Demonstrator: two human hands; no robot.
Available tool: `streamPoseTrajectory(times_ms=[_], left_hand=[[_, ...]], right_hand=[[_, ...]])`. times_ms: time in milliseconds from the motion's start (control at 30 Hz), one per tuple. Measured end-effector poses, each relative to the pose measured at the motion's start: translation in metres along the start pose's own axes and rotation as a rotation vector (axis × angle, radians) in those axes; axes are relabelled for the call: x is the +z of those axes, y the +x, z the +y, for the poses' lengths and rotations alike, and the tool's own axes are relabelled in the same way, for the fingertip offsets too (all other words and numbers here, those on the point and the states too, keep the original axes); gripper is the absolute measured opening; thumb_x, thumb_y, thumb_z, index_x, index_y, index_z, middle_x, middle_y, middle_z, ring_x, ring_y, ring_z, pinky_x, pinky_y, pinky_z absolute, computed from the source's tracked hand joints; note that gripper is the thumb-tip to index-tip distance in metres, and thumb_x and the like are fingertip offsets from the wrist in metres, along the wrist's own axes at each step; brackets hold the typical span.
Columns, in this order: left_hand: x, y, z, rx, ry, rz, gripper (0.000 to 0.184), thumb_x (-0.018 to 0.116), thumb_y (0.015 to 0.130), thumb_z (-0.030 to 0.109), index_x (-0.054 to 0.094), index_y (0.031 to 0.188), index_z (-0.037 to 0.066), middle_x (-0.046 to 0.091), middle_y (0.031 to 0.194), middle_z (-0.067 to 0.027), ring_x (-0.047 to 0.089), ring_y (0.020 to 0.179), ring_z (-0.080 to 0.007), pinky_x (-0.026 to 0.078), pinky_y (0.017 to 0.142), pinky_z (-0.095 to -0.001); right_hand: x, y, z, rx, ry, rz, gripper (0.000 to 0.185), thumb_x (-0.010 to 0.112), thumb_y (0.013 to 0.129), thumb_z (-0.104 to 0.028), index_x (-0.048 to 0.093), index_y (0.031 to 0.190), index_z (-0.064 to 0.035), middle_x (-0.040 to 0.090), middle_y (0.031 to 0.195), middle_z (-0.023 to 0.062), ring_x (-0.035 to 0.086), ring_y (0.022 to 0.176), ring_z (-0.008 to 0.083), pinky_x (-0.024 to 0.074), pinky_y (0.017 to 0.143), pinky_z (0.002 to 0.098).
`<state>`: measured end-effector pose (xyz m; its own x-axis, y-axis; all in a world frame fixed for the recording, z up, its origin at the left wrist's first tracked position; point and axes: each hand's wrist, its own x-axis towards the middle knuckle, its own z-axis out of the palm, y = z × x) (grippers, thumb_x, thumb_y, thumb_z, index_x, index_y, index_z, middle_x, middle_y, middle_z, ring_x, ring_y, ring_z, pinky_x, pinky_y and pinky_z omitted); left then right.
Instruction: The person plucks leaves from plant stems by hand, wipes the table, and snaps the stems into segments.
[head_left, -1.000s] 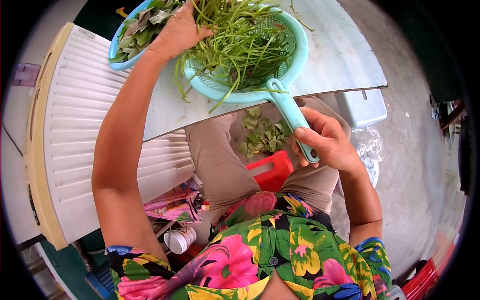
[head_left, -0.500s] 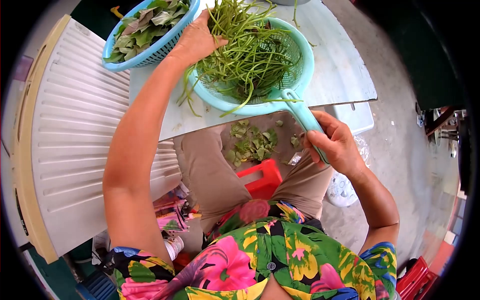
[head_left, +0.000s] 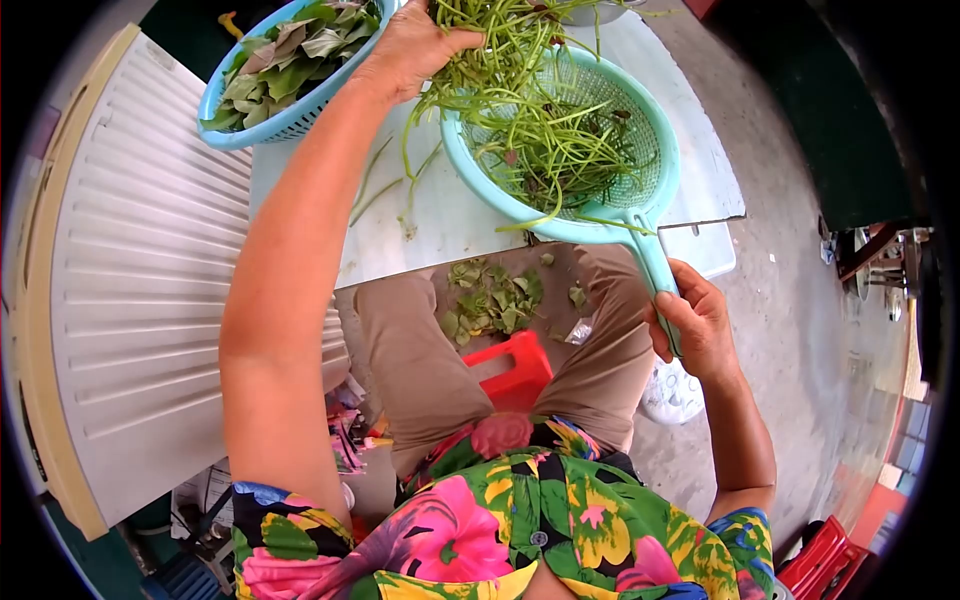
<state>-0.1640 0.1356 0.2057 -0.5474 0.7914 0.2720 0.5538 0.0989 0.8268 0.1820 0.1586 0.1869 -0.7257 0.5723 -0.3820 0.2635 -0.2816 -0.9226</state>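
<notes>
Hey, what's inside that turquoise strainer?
Thin green stems lie in the strainer, with some darker bits among them. More stems hang over its far edge beside the left hand. They cover part of the mesh, so whatever is underneath can't be seen.

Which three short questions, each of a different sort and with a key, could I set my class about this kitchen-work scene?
1. Multiple choice: what does the right hand grip?
a) a knife
b) the strainer's handle
c) an umbrella

2. True or false: the blue basket holds leaves.

3. Fill in the missing word: the left hand holds a bunch of thin green ____, partly above the strainer.

Key: 1 b; 2 true; 3 stems.
</notes>
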Motion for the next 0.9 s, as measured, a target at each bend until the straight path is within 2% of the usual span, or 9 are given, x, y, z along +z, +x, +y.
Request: streamPoseTrajectory(times_ms=[167,300,433,500,633,733,833,867,900], left_hand=[[0.017,0.023,-0.029,-0.127,-0.684,-0.075,0.046,0.059,0.071,-0.004,0.045,0.114,0.005,0.057,0.098,-0.0096,0.057,0.082,-0.0175,0.051,0.068,-0.0304],[0.023,0.028,-0.015,-0.211,-0.920,-0.040,0.041,0.055,0.072,-0.007,0.049,0.110,0.007,0.059,0.092,-0.0080,0.059,0.078,-0.0193,0.053,0.063,-0.0330],[0.021,0.053,-0.051,-0.300,-0.913,-0.092,0.044,0.055,0.074,-0.005,0.046,0.115,0.009,0.058,0.096,-0.0100,0.060,0.080,-0.0209,0.053,0.062,-0.0346],[0.024,0.051,-0.064,-0.176,-0.910,-0.113,0.038,0.062,0.072,0.002,0.046,0.107,0.006,0.058,0.093,-0.0122,0.060,0.082,-0.0241,0.051,0.073,-0.0359],[0.027,0.050,-0.079,-0.311,-0.845,-0.032,0.046,0.062,0.068,0.001,0.039,0.108,0.006,0.055,0.096,-0.0098,0.059,0.078,-0.0210,0.051,0.061,-0.0397],[0.032,0.047,-0.103,-0.553,-0.388,-0.105,0.063,0.069,0.067,0.019,0.039,0.120,0.008,0.050,0.114,-0.0127,0.048,0.104,-0.0222,0.038,0.088,-0.0417],[0.026,0.040,-0.101,-0.468,-0.170,-0.213,0.059,0.064,0.074,0.028,0.037,0.123,0.011,0.053,0.111,-0.0096,0.050,0.104,-0.0208,0.041,0.086,-0.0383],[0.017,0.030,-0.072,-0.435,-0.104,-0.284,0.090,0.068,0.066,0.042,0.022,0.133,0.003,0.039,0.128,-0.0156,0.038,0.116,-0.0253,0.031,0.095,-0.0400],[0.016,0.026,-0.066,-0.438,-0.102,-0.279,0.090,0.068,0.066,0.042,0.022,0.133,0.003,0.039,0.128,-0.0156,0.038,0.116,-0.0253,0.031,0.095,-0.0400]], right_hand=[[-0.011,-0.004,-0.004,0.026,-0.018,0.031,0.032,0.046,0.080,-0.008,0.045,0.110,0.0048,0.052,0.067,0.0073,0.046,0.042,0.0101,0.0337,0.035,0.0219],[-0.025,-0.011,-0.006,0.039,-0.012,0.034,0.032,0.046,0.079,-0.007,0.045,0.109,0.0051,0.053,0.067,0.0079,0.046,0.041,0.0105,0.0339,0.035,0.0220],[-0.038,-0.018,-0.006,0.069,-0.017,0.056,0.034,0.045,0.076,-0.004,0.045,0.109,0.0058,0.054,0.067,0.0084,0.045,0.040,0.0103,0.0338,0.034,0.0223],[-0.042,-0.019,-0.008,0.080,-0.057,0.075,0.035,0.045,0.075,-0.004,0.046,0.108,0.0059,0.053,0.066,0.0083,0.045,0.040,0.0100,0.0339,0.034,0.0220],[-0.049,-0.022,-0.006,0.066,-0.041,0.073,0.034,0.045,0.074,-0.003,0.047,0.107,0.0055,0.053,0.066,0.0084,0.044,0.038,0.0099,0.0342,0.034,0.0216],[-0.054,-0.024,-0.002,0.066,-0.015,0.079,0.035,0.045,0.074,-0.004,0.047,0.107,0.0053,0.053,0.065,0.0086,0.044,0.038,0.0101,0.0343,0.034,0.0216],[-0.056,-0.023,-0.001,0.069,-0.013,0.064,0.036,0.046,0.074,-0.005,0.046,0.108,0.0054,0.053,0.065,0.0088,0.044,0.038,0.0105,0.0346,0.033,0.0218],[-0.056,-0.023,0.000,0.070,-0.012,0.061,0.036,0.046,0.074,-0.005,0.046,0.108,0.0054,0.053,0.065,0.0088,0.044,0.038,0.0105,0.0346,0.033,0.0218],[-0.055,-0.023,0.000,0.067,-0.007,0.071,0.037,0.047,0.074,-0.005,0.046,0.109,0.0055,0.053,0.065,0.0089,0.044,0.038,0.0106,0.0348,0.033,0.0218]])
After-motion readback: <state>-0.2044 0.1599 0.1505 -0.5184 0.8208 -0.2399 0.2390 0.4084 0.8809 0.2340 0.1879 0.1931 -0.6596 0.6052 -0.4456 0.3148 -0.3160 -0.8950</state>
